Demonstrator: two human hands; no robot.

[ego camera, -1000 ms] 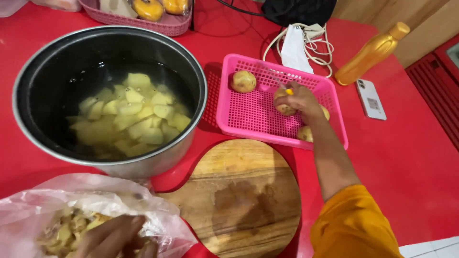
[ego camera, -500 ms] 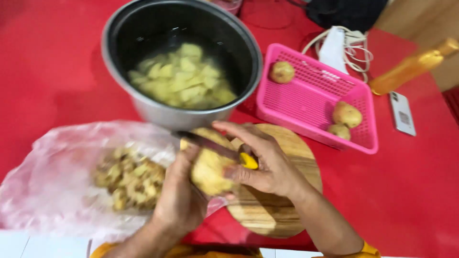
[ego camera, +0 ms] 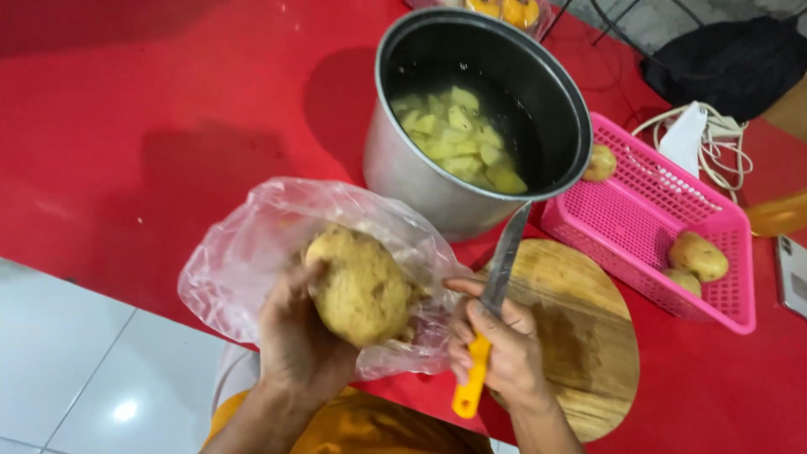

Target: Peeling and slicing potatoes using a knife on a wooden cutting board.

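My left hand [ego camera: 298,340] holds a large unpeeled potato [ego camera: 360,286] over a clear plastic bag [ego camera: 244,252] on the red table. My right hand [ego camera: 496,353] grips a knife by its yellow handle [ego camera: 469,388], and the blade [ego camera: 506,252] points up toward the pot. The knife is just to the right of the potato and does not touch it. Under my right hand lies a round wooden cutting board [ego camera: 580,328].
A metal pot [ego camera: 403,168] with cut potato pieces in water stands behind the bag. A pink plastic basket [ego camera: 647,210] at the right holds a few whole potatoes [ego camera: 698,255]. Farther right lie a white cable [ego camera: 698,130], a phone [ego camera: 792,273] and a yellow bottle [ego camera: 777,214].
My right hand left the pink basket with a potato and came back over the bag. The potato now sits in my left hand, the knife in my right, now apart from it.
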